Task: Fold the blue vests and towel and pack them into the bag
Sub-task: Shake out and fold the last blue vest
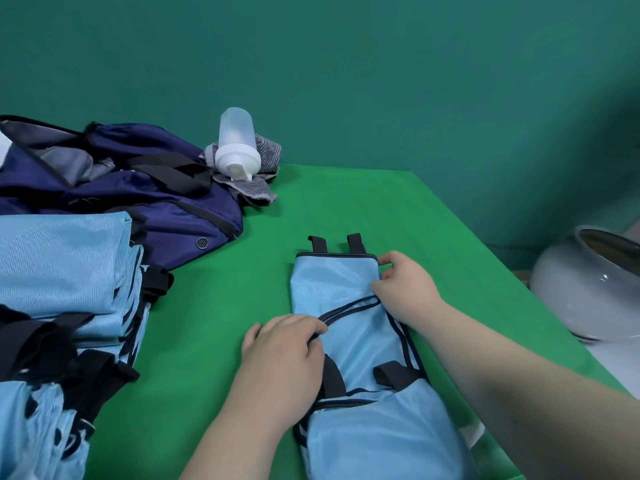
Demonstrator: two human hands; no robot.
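One vest [363,344] lies gripped between left hand [287,351] and right hand [405,289]

My left hand [287,355]: fingers curled on the dark trim at the vest's [349,306] near left edge
My right hand [405,289]: pinches the vest's right edge, farther out than my left
Table [415,209]: green, under both hands and the vest
Vest stack [62,265]: well left of my left hand
Bag [138,188]: navy, beyond the stack
Bottle [237,143]: far ahead of my left hand, resting on the towel [259,188]
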